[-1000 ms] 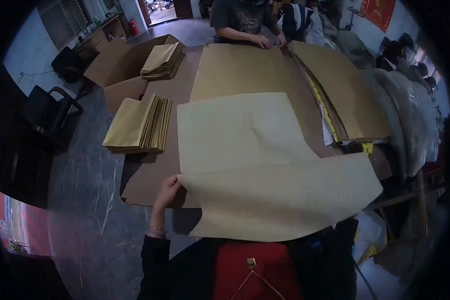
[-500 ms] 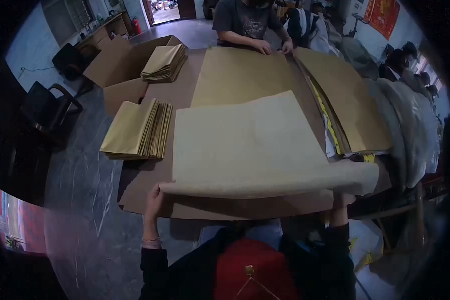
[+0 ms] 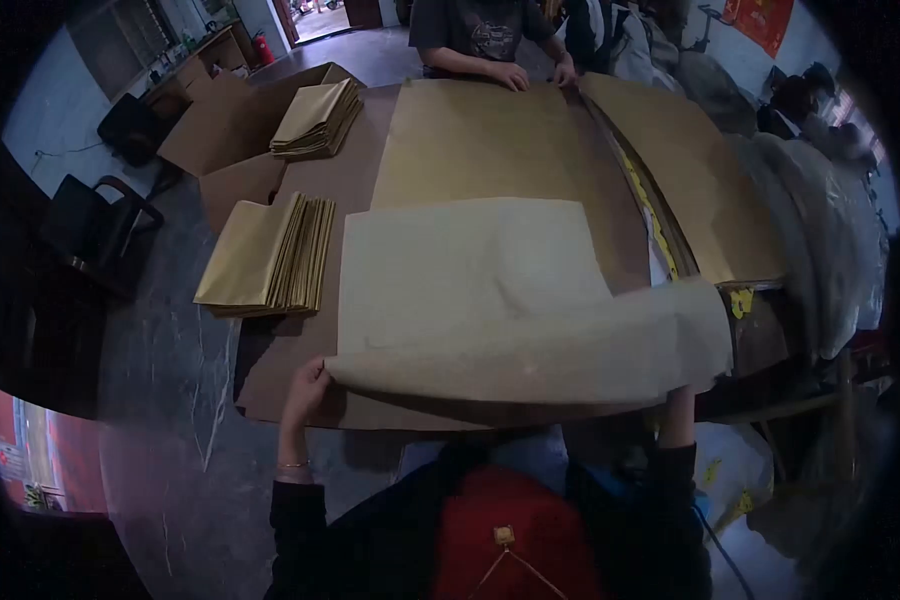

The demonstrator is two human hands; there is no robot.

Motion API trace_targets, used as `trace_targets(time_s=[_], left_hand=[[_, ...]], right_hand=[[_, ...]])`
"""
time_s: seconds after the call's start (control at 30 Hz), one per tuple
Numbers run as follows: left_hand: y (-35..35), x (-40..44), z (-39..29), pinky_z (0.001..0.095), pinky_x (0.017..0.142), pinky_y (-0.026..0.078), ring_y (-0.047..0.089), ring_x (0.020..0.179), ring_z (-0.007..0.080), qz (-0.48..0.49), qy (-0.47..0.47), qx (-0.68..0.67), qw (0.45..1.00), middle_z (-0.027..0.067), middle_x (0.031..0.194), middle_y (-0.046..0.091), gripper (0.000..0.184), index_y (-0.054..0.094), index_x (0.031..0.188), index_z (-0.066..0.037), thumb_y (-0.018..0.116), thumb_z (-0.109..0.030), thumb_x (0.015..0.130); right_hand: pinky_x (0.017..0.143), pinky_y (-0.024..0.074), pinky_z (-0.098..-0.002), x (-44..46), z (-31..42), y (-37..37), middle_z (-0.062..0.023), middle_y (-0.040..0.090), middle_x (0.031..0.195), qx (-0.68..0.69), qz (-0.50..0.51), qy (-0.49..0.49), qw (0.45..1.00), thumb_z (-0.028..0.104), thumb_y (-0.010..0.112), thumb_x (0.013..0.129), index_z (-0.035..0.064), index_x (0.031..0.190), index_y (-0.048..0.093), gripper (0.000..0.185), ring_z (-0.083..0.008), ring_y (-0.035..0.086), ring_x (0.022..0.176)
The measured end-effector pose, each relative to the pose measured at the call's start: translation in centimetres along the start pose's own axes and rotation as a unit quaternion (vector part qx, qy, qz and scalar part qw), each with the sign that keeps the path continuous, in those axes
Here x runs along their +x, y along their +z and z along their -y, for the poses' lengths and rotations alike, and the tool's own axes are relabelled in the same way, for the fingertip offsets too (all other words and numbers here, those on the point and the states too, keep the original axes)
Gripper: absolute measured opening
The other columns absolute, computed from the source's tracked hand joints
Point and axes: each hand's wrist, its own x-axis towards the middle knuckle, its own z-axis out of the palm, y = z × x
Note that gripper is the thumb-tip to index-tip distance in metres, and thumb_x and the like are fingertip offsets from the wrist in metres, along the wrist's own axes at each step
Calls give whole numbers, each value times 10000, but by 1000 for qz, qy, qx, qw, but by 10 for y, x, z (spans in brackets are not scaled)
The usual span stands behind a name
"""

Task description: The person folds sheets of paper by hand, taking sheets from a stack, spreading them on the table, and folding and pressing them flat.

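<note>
A pale paper sheet (image 3: 450, 270) lies across the near middle of the brown-covered surface (image 3: 345, 165), its near part bent up and over in a broad curl, its far part overlapping a tan paper sheet (image 3: 480, 140). The left hand (image 3: 306, 392) has its grip closed, thumb and fingers pinching the sheet's near left corner. The right hand (image 3: 679, 402) is mostly under the curl on the other side, so how far its grip is open cannot be told. Along the left of the surface sit a near stack of folded kraft paper (image 3: 245, 255) and a far stack of folded kraft paper (image 3: 310, 115), with an open cardboard box (image 3: 210, 130) beside them. Large brown sheets (image 3: 685, 180) are piled on the right, near what looks like a plastic-wrapped bundle (image 3: 830, 230). Another person (image 3: 475, 35) rests both hands at the far edge. Beyond are black chairs (image 3: 80, 220) on a grey floor (image 3: 165, 340), a red fire extinguisher (image 3: 262, 48), a bright doorway (image 3: 315, 20) and a red poster (image 3: 763, 22).
</note>
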Motion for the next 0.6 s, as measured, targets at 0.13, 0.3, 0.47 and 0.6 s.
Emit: trace_targets(time_s=[0.13,0.3,0.47,0.6], left_hand=[[10,11,-29,255,806,454,562,905,101,-3,-81,-45,996,32,990,640,304,593,1089,28,502,-224,947],[21,11,-42,255,781,452,556,881,94,-77,-41,-33,996,34,980,640,327,596,1111,14,497,-251,946],[20,13,-19,243,668,453,547,759,78,-82,-74,-72,991,8,878,630,300,612,1060,7,492,-243,946],[25,12,-23,238,617,440,531,698,72,-74,-53,-74,993,3,824,617,271,610,1043,6,500,-217,936]], right_hand=[[933,410,-329,35,19,39,-129,512,1221,1,23,7,1000,304,487,930,33,1301,402,466,-211,506,1098],[927,413,-328,87,41,85,-131,520,1204,-3,64,6,998,285,489,926,31,1297,404,458,-216,512,1082],[921,417,-327,151,66,131,-133,528,1188,-17,110,-2,994,266,492,921,28,1293,405,450,-220,519,1067],[917,420,-327,180,87,155,-134,535,1175,-35,138,6,990,250,494,917,25,1289,407,443,-224,524,1054]])
